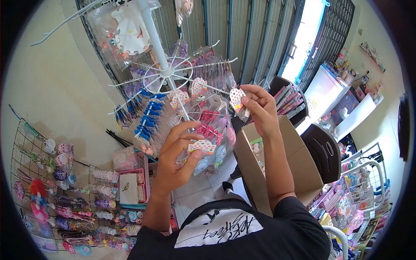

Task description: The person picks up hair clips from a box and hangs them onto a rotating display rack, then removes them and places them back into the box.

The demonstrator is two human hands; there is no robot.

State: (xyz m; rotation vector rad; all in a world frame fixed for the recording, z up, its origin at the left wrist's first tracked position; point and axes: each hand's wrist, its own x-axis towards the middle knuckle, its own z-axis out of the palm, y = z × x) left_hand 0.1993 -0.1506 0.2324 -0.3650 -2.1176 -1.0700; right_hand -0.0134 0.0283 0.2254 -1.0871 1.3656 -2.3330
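Note:
My left hand point(177, 156) pinches a small plastic packet with a white, multicoloured-dot header card point(202, 147) between thumb and fingers. Higher and to the right, my right hand point(262, 108) grips another dotted-card packet point(237, 99) by its card, close to the tip of a rack arm. Both hands are in front of a white rotating display rack point(166, 71). Similar dotted packets point(199, 86) hang on its near arms. Blue-topped packets point(151, 113) hang on the left arms, and packets with pink bows point(209, 125) hang below, partly hidden by my left hand.
An open cardboard box point(281, 160) with packets inside stands at my right, beside a dark woven chair point(321, 151). Wire grid panels point(32, 173) with hair accessories line the left wall. A pink basket point(141, 182) holds a notebook. A grey folding shutter point(260, 39) is behind the rack.

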